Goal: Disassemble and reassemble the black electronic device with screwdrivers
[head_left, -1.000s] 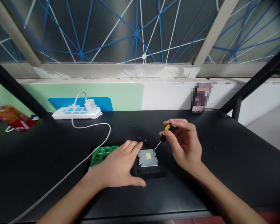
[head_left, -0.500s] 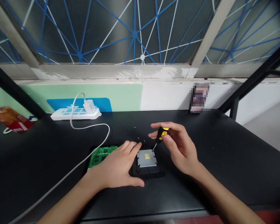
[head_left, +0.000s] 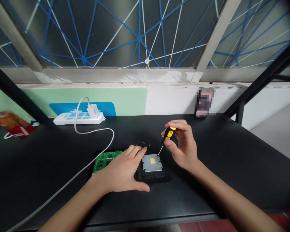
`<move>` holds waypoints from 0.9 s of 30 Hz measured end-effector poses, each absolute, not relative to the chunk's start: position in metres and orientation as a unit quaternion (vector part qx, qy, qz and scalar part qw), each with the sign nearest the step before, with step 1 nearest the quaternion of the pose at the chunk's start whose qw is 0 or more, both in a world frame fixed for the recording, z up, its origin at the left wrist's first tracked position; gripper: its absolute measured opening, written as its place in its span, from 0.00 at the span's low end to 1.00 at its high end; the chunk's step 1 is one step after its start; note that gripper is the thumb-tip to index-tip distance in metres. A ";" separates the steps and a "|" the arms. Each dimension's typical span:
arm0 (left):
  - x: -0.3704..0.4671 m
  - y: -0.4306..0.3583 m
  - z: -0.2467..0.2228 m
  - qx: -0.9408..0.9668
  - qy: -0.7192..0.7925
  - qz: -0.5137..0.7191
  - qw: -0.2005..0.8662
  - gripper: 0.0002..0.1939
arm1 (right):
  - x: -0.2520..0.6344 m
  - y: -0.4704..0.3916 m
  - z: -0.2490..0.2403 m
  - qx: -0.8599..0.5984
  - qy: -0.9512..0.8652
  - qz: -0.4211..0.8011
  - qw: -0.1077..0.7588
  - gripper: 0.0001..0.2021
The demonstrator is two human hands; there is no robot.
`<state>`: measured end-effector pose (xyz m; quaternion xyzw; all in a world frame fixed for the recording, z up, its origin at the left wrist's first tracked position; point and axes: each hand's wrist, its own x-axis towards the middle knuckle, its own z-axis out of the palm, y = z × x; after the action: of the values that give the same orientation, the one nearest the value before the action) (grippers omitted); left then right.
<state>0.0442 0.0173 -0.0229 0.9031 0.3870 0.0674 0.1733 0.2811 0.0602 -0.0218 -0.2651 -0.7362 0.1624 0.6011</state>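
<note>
In my right hand is a screwdriver with a black and yellow handle, fingers and thumb wrapped round it. The screwdriver leans, its thin shaft meeting the upper right corner of a square silver metal plate. A small pale yellow pad sits in the middle of the plate. Around the plate is a black casing. My left hand lies palm down over the casing's left part, thumb stretched out from the fingers. It partly covers a green circuit board to the left.
A white cable crosses the black table from a power strip at the back. Small screw-like pieces lie beyond the casing. A drink bottle lies far left; a phone leans on the wall at the right.
My right fingers have closed further round the screwdriver handle, the outstretched ones curling in. The screwdriver tip stays at the same plate corner. My left hand has hardly moved.
</note>
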 end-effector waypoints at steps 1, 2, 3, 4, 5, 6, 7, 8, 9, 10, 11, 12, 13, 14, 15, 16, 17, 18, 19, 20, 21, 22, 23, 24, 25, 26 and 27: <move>0.044 0.018 -0.023 0.903 0.386 0.069 0.174 0.56 | 0.281 0.064 -0.021 -0.261 -0.744 0.139 0.600 0.22; 0.044 0.018 -0.023 0.904 0.385 0.071 0.173 0.56 | 0.281 0.068 -0.020 -0.254 -0.751 0.117 0.599 0.22; 0.044 0.018 -0.023 0.904 0.384 0.073 0.173 0.55 | 0.280 0.071 -0.019 -0.245 -0.756 0.098 0.599 0.21; 0.044 0.018 -0.023 0.904 0.384 0.074 0.172 0.55 | 0.279 0.074 -0.018 -0.239 -0.754 0.083 0.606 0.20; 0.043 0.018 -0.023 0.904 0.384 0.074 0.172 0.55 | 0.277 0.075 -0.017 -0.238 -0.747 0.072 0.616 0.19; 0.043 0.018 -0.023 0.904 0.384 0.073 0.172 0.55 | 0.276 0.075 -0.017 -0.242 -0.736 0.063 0.629 0.19; 0.043 0.018 -0.023 0.903 0.386 0.071 0.173 0.55 | 0.274 0.074 -0.016 -0.253 -0.723 0.058 0.640 0.18; 0.043 0.017 -0.023 0.903 0.387 0.070 0.174 0.55 | 0.273 0.072 -0.017 -0.265 -0.712 0.054 0.648 0.18; 0.043 0.017 -0.023 0.902 0.388 0.069 0.176 0.55 | 0.272 0.069 -0.017 -0.277 -0.704 0.052 0.652 0.17; 0.043 0.017 -0.022 0.902 0.388 0.069 0.177 0.55 | 0.271 0.067 -0.017 -0.289 -0.699 0.057 0.652 0.17; 0.043 0.017 -0.022 0.901 0.389 0.069 0.179 0.55 | 0.271 0.064 -0.018 -0.299 -0.695 0.067 0.650 0.17; 0.043 0.017 -0.022 0.901 0.389 0.070 0.180 0.56 | 0.271 0.062 -0.019 -0.306 -0.691 0.083 0.650 0.17; 0.043 0.018 -0.022 0.900 0.390 0.070 0.181 0.56 | 0.271 0.060 -0.020 -0.309 -0.687 0.104 0.650 0.17; 0.043 0.018 -0.022 0.900 0.391 0.069 0.182 0.56 | 0.272 0.058 -0.021 -0.308 -0.684 0.127 0.648 0.17; 0.043 0.018 -0.022 0.899 0.392 0.068 0.183 0.56 | 0.272 0.056 -0.022 -0.304 -0.684 0.147 0.647 0.17; 0.043 0.018 -0.022 0.899 0.392 0.066 0.184 0.56 | 0.273 0.055 -0.023 -0.297 -0.685 0.161 0.645 0.16; 0.043 0.018 -0.023 0.899 0.392 0.064 0.184 0.56 | 0.273 0.054 -0.023 -0.291 -0.688 0.170 0.642 0.15; 0.043 0.018 -0.023 0.900 0.391 0.064 0.184 0.56 | 0.273 0.053 -0.024 -0.287 -0.693 0.175 0.638 0.15; 0.043 0.018 -0.023 0.900 0.389 0.066 0.183 0.56 | 0.273 0.052 -0.024 -0.285 -0.696 0.178 0.635 0.14; 0.043 0.018 -0.023 0.901 0.388 0.070 0.183 0.56 | 0.273 0.051 -0.024 -0.282 -0.699 0.180 0.633 0.14; 0.043 0.018 -0.023 0.901 0.386 0.073 0.182 0.56 | 0.273 0.050 -0.024 -0.278 -0.701 0.183 0.631 0.14; 0.043 0.018 -0.023 0.902 0.385 0.076 0.181 0.56 | 0.272 0.049 -0.024 -0.273 -0.704 0.187 0.628 0.13; 0.043 0.018 -0.022 0.902 0.385 0.076 0.182 0.55 | 0.272 0.048 -0.024 -0.269 -0.707 0.189 0.626 0.13; 0.044 0.018 -0.021 0.901 0.386 0.075 0.182 0.55 | 0.271 0.048 -0.024 -0.267 -0.711 0.191 0.622 0.13; 0.044 0.018 -0.020 0.901 0.387 0.073 0.183 0.55 | 0.271 0.048 -0.023 -0.264 -0.714 0.190 0.620 0.14; 0.045 0.017 -0.019 0.900 0.388 0.070 0.185 0.55 | 0.270 0.048 -0.023 -0.263 -0.716 0.187 0.619 0.14; 0.045 0.017 -0.018 0.900 0.389 0.067 0.186 0.55 | 0.270 0.049 -0.023 -0.263 -0.717 0.180 0.619 0.15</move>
<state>0.0450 0.0173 -0.0177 0.8996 0.3893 0.0674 0.1862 0.2698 0.0491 -0.0234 -0.2635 -0.7173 0.1804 0.6192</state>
